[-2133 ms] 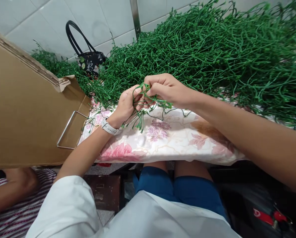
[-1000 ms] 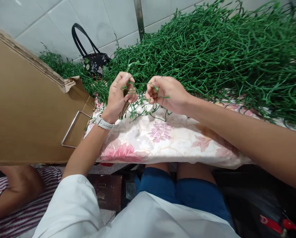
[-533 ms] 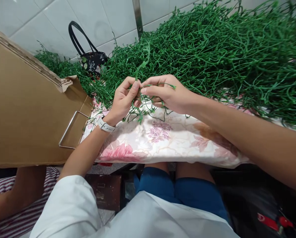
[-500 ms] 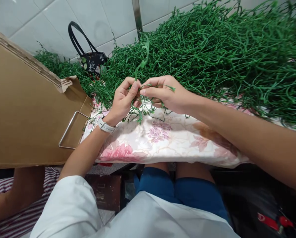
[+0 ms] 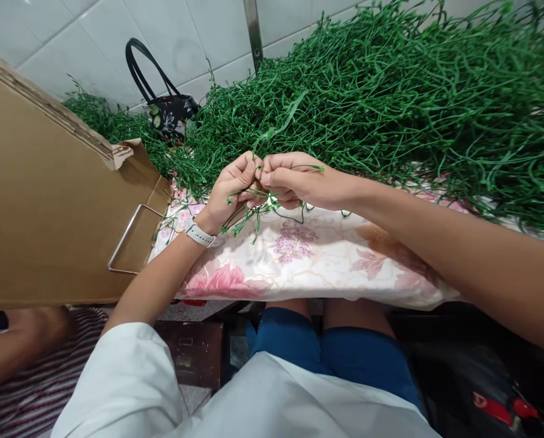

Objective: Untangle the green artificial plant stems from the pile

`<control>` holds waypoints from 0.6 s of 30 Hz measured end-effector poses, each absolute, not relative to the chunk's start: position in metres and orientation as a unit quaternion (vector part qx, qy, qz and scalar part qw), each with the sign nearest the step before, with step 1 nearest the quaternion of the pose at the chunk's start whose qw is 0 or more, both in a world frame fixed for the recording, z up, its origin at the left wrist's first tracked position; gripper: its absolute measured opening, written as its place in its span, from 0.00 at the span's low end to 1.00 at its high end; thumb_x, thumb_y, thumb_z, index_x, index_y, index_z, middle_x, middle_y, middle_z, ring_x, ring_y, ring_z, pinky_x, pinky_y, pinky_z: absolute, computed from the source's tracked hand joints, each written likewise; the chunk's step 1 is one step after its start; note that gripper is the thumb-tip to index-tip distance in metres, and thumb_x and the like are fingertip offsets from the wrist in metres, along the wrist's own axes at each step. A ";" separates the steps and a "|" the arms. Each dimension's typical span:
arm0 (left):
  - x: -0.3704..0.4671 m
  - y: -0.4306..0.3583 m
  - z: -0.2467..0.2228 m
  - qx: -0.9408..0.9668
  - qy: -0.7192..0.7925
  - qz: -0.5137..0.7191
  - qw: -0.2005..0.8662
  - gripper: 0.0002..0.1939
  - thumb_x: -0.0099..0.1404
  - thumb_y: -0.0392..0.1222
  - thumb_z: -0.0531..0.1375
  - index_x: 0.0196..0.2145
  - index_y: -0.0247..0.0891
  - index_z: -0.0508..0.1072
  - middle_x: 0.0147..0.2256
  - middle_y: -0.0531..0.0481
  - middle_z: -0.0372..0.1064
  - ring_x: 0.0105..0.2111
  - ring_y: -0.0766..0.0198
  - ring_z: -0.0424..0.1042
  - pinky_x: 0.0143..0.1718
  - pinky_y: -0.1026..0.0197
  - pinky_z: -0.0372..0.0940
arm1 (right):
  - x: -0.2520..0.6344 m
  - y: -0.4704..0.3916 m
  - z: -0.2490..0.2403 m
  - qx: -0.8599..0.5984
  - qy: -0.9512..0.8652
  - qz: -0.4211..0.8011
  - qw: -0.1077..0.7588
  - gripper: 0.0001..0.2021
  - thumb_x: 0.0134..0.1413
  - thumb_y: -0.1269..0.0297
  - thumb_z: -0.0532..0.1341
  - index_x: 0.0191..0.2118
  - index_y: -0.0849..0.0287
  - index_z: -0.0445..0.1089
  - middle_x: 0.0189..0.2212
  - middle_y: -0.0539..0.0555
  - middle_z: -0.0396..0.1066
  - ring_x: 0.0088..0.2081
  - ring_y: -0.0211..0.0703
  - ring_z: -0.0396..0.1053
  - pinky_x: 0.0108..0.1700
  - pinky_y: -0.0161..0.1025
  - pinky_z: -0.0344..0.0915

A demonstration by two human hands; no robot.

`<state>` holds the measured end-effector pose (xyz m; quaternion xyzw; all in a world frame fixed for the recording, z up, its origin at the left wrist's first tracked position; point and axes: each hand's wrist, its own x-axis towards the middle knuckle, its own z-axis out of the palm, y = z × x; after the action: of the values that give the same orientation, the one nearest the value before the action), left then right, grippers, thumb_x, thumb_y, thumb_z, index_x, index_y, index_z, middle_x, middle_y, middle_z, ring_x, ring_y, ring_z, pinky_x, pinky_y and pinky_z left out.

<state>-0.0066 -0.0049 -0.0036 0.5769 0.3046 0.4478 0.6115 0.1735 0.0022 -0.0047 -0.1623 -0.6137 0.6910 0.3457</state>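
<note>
My left hand (image 5: pixel 235 185) is closed, thumb against fingers, around a green plastic stem (image 5: pixel 281 125) whose leafy end sticks up past the fingertips. Beside it, my right hand (image 5: pixel 296 177) pinches a thin green sprig (image 5: pixel 316 168), and its tip shows above the back of that hand. The fingertips of both hands meet, so the exact joint between the pieces is hidden. Several thin green strands (image 5: pixel 247 220) dangle below the hands over the flowered tablecloth (image 5: pixel 294 261). Behind the hands lies a large heap of green artificial stems (image 5: pixel 390 103).
A big cardboard box (image 5: pixel 44 201) with a metal wire handle (image 5: pixel 126 240) stands at the left. Against the tiled wall (image 5: pixel 162 30), a black floral handbag (image 5: pixel 171 115) sits among the stems. Another person's arm (image 5: pixel 25 340) shows at lower left.
Both hands have dropped slightly toward me. The leafy stem has tilted from upright to the right, and more strands show below my left hand. The other person's arm at lower left has shifted.
</note>
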 end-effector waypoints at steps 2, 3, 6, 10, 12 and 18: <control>-0.006 -0.007 -0.003 0.583 0.284 0.446 0.617 0.24 0.62 0.56 0.73 0.28 0.40 0.65 0.16 0.63 0.45 0.13 0.77 0.44 0.17 0.69 0.52 | 0.175 0.002 -0.002 -0.166 -0.619 0.687 0.343 0.12 0.65 0.76 0.58 0.29 0.58 0.60 0.19 0.41 0.50 0.19 0.28 0.45 0.21 0.28 0.48; -0.005 -0.008 -0.003 0.585 0.274 0.444 0.621 0.24 0.61 0.57 0.73 0.28 0.41 0.64 0.15 0.63 0.44 0.13 0.77 0.45 0.17 0.68 0.51 | 0.175 0.002 -0.001 -0.170 -0.625 0.679 0.344 0.12 0.65 0.76 0.57 0.29 0.59 0.60 0.18 0.41 0.51 0.19 0.28 0.46 0.20 0.29 0.49; -0.003 -0.011 -0.004 0.588 0.258 0.442 0.626 0.25 0.60 0.57 0.74 0.28 0.41 0.63 0.15 0.63 0.44 0.13 0.75 0.48 0.18 0.67 0.51 | 0.178 0.003 -0.001 -0.179 -0.643 0.663 0.340 0.11 0.63 0.76 0.56 0.29 0.59 0.61 0.17 0.43 0.54 0.19 0.29 0.48 0.20 0.29 0.50; 0.000 -0.014 -0.007 0.589 0.258 0.436 0.629 0.22 0.62 0.53 0.72 0.28 0.41 0.63 0.15 0.62 0.46 0.13 0.75 0.48 0.19 0.66 0.53 | 0.182 0.006 -0.002 -0.168 -0.640 0.681 0.315 0.11 0.61 0.74 0.56 0.27 0.58 0.60 0.16 0.42 0.50 0.18 0.29 0.44 0.19 0.28 0.49; 0.000 -0.014 -0.007 0.584 0.255 0.438 0.634 0.21 0.64 0.51 0.70 0.28 0.41 0.62 0.14 0.62 0.44 0.13 0.74 0.48 0.19 0.66 0.53 | 0.182 0.007 -0.001 -0.165 -0.627 0.696 0.310 0.11 0.58 0.75 0.56 0.25 0.58 0.58 0.15 0.42 0.48 0.18 0.29 0.42 0.18 0.28 0.48; -0.009 -0.009 0.011 0.535 0.316 0.533 0.574 0.19 0.76 0.46 0.60 0.28 0.41 0.61 0.14 0.61 0.37 0.14 0.72 0.47 0.21 0.67 0.55 | 0.178 0.003 0.003 -0.140 -0.588 0.723 0.334 0.12 0.55 0.75 0.55 0.23 0.58 0.55 0.17 0.43 0.45 0.19 0.29 0.41 0.19 0.28 0.44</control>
<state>-0.0087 -0.0087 0.0108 0.5348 0.3161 0.5332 0.5743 0.1781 0.0029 0.0029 -0.1404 -0.5883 0.7230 0.3340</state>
